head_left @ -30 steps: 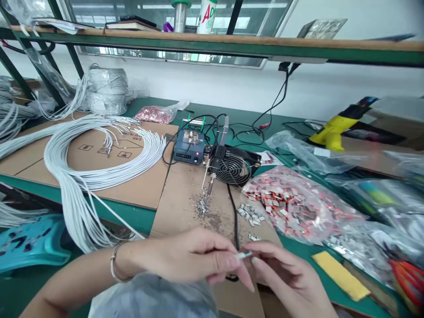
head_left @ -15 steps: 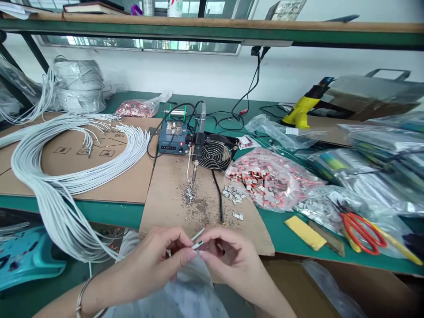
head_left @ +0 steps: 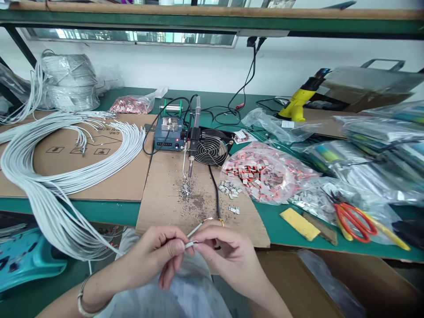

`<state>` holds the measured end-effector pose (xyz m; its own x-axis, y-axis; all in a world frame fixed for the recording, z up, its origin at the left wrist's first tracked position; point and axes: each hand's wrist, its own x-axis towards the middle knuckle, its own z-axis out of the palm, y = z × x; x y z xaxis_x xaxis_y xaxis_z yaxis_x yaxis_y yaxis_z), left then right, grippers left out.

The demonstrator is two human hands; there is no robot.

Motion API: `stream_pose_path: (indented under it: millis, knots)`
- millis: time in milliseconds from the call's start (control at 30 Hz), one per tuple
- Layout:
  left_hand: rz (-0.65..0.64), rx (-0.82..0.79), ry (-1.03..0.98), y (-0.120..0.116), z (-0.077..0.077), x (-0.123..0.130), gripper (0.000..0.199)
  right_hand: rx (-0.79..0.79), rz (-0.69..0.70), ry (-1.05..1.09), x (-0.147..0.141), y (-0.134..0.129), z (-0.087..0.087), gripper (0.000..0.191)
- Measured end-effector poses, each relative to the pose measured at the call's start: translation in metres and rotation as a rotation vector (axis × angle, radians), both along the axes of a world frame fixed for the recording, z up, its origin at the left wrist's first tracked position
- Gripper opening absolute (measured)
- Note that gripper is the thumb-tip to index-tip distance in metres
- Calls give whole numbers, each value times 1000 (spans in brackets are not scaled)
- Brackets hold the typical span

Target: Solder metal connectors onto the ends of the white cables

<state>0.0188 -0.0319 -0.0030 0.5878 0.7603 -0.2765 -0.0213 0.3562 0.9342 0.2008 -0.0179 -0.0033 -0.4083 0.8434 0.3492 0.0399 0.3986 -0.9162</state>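
Head view: white cable end [head_left: 190,244] on near side of fan [head_left: 211,150]. Left hand [head_left: 167,251] nearly closed, thumb and finger pinching it; right hand [head_left: 225,251] pinched at its tip, seemingly on small fitting, too small to tell. Right of fan, on counter [head_left: 119,215]: clear bag [head_left: 265,174] full of orange-and-silver pieces; farther right, second bag [head_left: 313,201], silvery pieces inside. Left behind fan: smaller bag [head_left: 131,105], red-and-white pieces.

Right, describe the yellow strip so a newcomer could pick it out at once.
Find the green workbench, then its front edge, to the right of the cardboard sheet. The yellow strip lies there, left of the orange-handled cutters. It is flat and plain yellow, while the strip beside it is dull brown.
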Motion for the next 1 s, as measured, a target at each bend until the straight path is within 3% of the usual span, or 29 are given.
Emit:
stream_pose_path:
  millis: [300, 400, 500, 567, 700, 800, 1000]
  knots:
    - [-7, -29, -25, 0, 1, -1, 37, 46, -6, 47, -4, -4, 1, 20]
    - [-15, 109, 107, -2, 6, -1, 36, -183, 67, 217, -7, -3, -7, 13]
    - [-33, 421, 348, -3, 13, -3, 33, -570, 227, 461, -12, 0, -17, 7]
    - [-20, 554, 453, -4, 15, -4, 31, -663, 233, 456, -14, 2, -20, 13]
    - [103, 566, 549, -3, 11, -5, 31, -397, -20, 147, -12, 3, -14, 14]
    - [112, 596, 582, -3, 10, -5, 29, -214, -124, -23, -8, 3, -6, 10]
    - [66, 660, 623, -3, 13, -4, 26, -245, -79, -116, -7, 6, -1, 13]
